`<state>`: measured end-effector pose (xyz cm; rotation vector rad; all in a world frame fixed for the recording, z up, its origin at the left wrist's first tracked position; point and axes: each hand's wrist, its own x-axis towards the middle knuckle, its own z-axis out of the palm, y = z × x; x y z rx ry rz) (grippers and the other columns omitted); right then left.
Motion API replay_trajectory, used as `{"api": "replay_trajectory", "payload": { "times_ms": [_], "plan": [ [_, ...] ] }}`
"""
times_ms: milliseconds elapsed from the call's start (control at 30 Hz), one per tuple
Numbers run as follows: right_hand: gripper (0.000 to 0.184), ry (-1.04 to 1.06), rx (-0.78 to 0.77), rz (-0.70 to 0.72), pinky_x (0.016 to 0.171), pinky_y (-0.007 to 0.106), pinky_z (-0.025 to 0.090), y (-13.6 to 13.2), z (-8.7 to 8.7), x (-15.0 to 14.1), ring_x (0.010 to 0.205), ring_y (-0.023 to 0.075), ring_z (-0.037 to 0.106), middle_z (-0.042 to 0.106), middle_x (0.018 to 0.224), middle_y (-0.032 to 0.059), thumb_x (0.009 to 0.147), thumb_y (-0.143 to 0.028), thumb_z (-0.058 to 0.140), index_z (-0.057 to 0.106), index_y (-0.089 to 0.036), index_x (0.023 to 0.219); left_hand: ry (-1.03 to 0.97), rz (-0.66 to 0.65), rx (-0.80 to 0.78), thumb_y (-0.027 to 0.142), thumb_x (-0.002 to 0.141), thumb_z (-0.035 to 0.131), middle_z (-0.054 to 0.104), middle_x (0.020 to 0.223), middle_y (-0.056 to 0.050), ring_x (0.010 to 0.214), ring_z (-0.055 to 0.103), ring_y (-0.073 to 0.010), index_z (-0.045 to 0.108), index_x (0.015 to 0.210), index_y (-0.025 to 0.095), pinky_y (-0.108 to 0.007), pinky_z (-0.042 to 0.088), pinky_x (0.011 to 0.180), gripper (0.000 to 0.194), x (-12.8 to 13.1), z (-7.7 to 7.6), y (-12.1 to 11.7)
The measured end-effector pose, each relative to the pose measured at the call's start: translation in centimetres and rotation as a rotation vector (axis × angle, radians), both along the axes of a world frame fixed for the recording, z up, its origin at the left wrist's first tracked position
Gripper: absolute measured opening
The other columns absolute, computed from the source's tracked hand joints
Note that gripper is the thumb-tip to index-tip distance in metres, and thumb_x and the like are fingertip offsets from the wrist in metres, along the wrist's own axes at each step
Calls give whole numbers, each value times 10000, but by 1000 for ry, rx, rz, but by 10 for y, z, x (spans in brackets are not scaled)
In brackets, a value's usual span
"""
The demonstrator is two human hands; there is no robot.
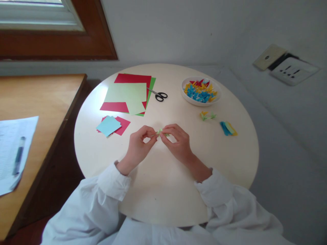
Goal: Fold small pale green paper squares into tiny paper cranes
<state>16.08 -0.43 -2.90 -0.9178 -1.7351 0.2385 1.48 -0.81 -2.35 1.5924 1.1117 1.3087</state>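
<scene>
A small light-green folded paper point(160, 132) is pinched between my two hands above the middle of the round white table point(163, 190). My left hand point(139, 146) grips its left side between thumb and forefinger. On its right side, my right hand point(178, 143) closes thumb and fingers in the same way. Fingertips cover part of the folded paper, so its full shape is hidden. To the right lie a few small folded paper pieces point(208, 116) in green and yellow. Beside them is a small stack of blue, green and yellow paper point(228, 128).
A white bowl point(189, 99) of red, yellow and blue paper cranes stands at the back right. Scissors point(160, 96) lie by large coloured sheets point(125, 93). Cut squares point(109, 126) sit at left. A wooden desk point(51, 92) holds papers and a pen point(18, 154).
</scene>
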Motion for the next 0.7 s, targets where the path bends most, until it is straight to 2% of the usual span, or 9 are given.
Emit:
{"api": "replay_trajectory", "payload": {
  "times_ms": [533, 700],
  "plan": [
    [101, -12, -51, -11, 659, 286, 506, 0, 1, -1, 732, 142, 609, 630, 747, 32, 798, -137, 556, 589, -210, 738, 15, 12, -1, 182, 722, 616, 551, 661, 20, 630, 556, -101, 509, 707, 179, -246, 493, 620, 108, 1, 1, -2],
    [86, 21, -81, 22, 659, 286, 507, 1, 0, 1, 720, 139, 610, 642, 736, 29, 798, -148, 568, 595, -204, 738, 138, 42, 62, 170, 724, 612, 553, 682, 12, 634, 525, -108, 529, 733, 185, -250, 460, 611, 85, -2, 5, 0]
  ]
}}
